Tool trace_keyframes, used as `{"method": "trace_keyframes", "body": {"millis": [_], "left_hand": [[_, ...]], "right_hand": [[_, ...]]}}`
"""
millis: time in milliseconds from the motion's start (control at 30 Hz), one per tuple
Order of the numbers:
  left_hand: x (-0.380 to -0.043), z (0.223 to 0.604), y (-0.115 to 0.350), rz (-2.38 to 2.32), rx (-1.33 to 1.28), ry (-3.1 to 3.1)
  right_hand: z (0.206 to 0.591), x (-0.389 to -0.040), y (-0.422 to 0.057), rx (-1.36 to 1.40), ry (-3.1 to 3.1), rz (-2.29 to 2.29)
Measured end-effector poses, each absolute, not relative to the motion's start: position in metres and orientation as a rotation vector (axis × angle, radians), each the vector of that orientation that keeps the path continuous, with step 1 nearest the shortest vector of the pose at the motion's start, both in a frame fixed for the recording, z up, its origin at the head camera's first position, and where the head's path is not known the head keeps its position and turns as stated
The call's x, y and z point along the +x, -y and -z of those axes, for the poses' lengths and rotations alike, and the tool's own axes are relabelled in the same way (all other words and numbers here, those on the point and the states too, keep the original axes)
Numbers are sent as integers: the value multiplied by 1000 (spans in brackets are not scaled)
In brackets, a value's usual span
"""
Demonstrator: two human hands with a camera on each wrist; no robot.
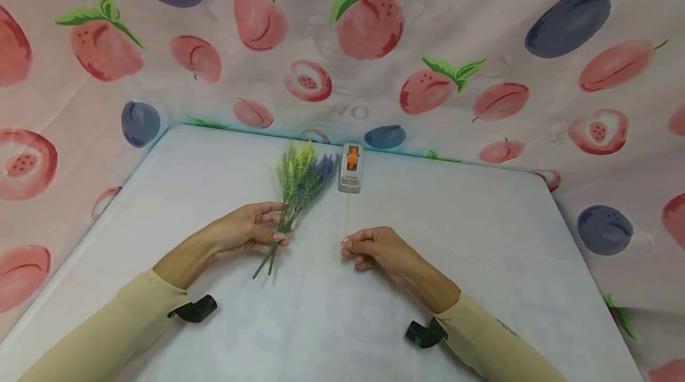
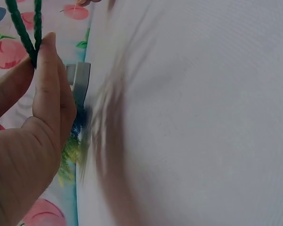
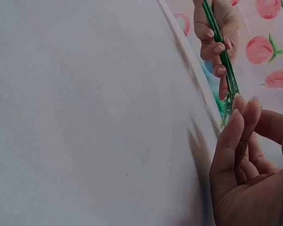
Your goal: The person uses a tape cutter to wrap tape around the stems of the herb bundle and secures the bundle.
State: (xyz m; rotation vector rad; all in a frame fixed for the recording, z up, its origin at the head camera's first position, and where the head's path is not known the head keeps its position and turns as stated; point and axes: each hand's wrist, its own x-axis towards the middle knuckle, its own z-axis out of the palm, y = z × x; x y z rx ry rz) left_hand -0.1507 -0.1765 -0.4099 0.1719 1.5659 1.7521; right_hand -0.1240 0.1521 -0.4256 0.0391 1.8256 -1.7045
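Note:
My left hand point(image 1: 248, 230) holds a bunch of artificial flowers point(image 1: 299, 177) by its thin green stems, thumb and fingers around them. The heads, yellow-green and purple, point away from me, and the stem ends stick out below the hand. In the left wrist view the green stems point(image 2: 21, 28) pass between thumb and fingers. To the right, my right hand point(image 1: 382, 251) has thumb and fingertips pinched together over the table. A faint clear strip, apparently tape, shows at its fingertips. Just beyond the hands stands a grey tape dispenser point(image 1: 350, 182) with an orange roll core.
Both hands are above a white-covered table point(image 1: 481, 233). A fruit-printed cloth point(image 1: 428, 25) hangs behind the table and along its sides. The dispenser stands near the back edge, close to the purple flower heads. Black wrist cameras point(image 1: 195, 309) stick out at the sleeves.

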Motion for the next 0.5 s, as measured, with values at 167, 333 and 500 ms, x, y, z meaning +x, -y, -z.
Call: {"method": "trace_keyframes", "body": {"millis": [167, 333, 500], "left_hand": [[-149, 411, 174, -1705, 167, -1602], [-148, 410, 172, -1629, 201, -1629], [-148, 410, 173, -1600, 207, -1625]], "right_hand": [[426, -124, -152, 34, -1826, 1699], [426, -123, -152, 25, -1829, 1696], [425, -124, -152, 21, -1838, 1692]]}}
